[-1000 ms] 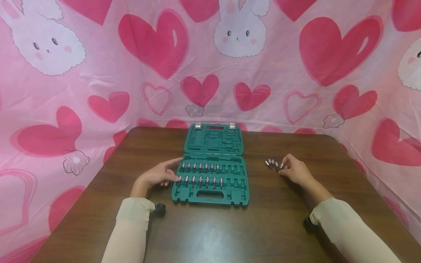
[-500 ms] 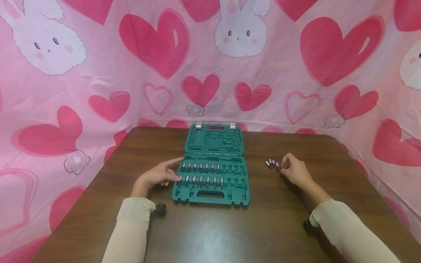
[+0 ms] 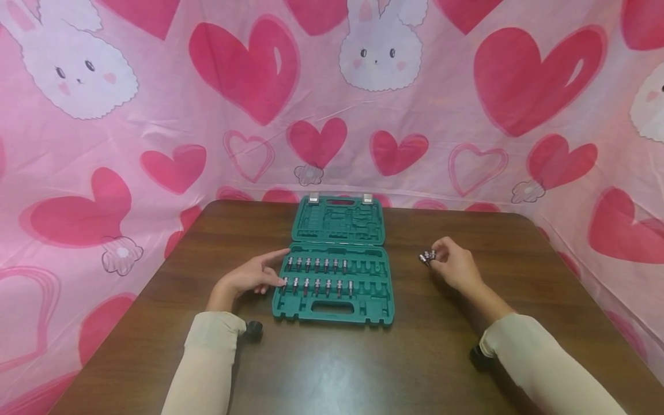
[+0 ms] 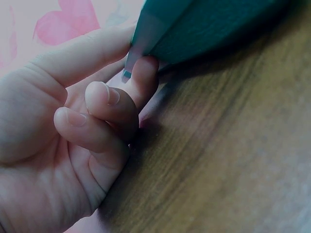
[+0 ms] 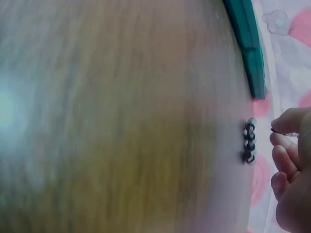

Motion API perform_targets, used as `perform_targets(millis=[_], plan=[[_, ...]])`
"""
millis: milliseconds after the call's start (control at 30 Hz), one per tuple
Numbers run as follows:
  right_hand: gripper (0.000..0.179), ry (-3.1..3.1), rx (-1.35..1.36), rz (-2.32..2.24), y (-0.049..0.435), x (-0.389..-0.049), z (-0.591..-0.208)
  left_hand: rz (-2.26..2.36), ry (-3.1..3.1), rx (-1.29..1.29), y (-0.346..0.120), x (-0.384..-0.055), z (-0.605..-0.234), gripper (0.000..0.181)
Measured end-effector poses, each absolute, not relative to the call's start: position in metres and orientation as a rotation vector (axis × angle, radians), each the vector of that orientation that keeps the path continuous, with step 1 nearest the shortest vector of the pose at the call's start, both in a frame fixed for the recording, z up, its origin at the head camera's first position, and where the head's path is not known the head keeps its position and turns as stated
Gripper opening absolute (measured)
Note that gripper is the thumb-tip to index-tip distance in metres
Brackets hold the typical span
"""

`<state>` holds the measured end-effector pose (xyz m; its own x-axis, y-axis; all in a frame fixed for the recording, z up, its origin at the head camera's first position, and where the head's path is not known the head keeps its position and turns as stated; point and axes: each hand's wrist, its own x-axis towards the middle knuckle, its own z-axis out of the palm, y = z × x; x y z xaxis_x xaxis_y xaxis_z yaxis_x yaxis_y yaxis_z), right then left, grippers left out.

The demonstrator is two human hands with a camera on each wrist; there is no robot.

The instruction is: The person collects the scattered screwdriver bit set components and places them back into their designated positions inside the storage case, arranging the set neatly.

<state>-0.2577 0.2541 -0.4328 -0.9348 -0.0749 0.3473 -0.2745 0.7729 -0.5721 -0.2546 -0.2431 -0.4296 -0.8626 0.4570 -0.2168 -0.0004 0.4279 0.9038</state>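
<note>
A green socket case (image 3: 363, 310) lies open on the table, with two rows of silver bit sockets (image 3: 317, 265) in its left and middle slots. At its left edge my left hand (image 3: 246, 276) grips the side, the index finger stretched along it. In the left wrist view the thumb and a bent finger meet the case wall (image 4: 194, 36), while other fingers curl loosely. To the right, my right hand (image 3: 459, 270) pinches one bit socket (image 5: 277, 131), its dark tip showing in the right wrist view. Several loose bit sockets (image 5: 250, 141) stand or lie close by, partly hidden in the head view.
Slots (image 3: 370, 288) at the right end of both rows hold no sockets. The case lid (image 3: 337, 234) leans back behind the tray. A wooden table (image 3: 332, 369) spreads around it, with a pink heart-patterned cloth (image 3: 332, 104) hanging behind and at both sides.
My right hand has lifted slightly and moved left with the bit socket, now covering part of the loose group. The left hand and case have stayed in place.
</note>
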Motion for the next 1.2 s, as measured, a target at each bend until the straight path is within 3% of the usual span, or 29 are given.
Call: perform_targets(millis=[1200], plan=[[0.026, -2.679, 0.304, 1.202, 0.179, -0.263, -0.430, 1.418, 2.254, 0.381, -0.243, -0.257, -0.431, 0.081]])
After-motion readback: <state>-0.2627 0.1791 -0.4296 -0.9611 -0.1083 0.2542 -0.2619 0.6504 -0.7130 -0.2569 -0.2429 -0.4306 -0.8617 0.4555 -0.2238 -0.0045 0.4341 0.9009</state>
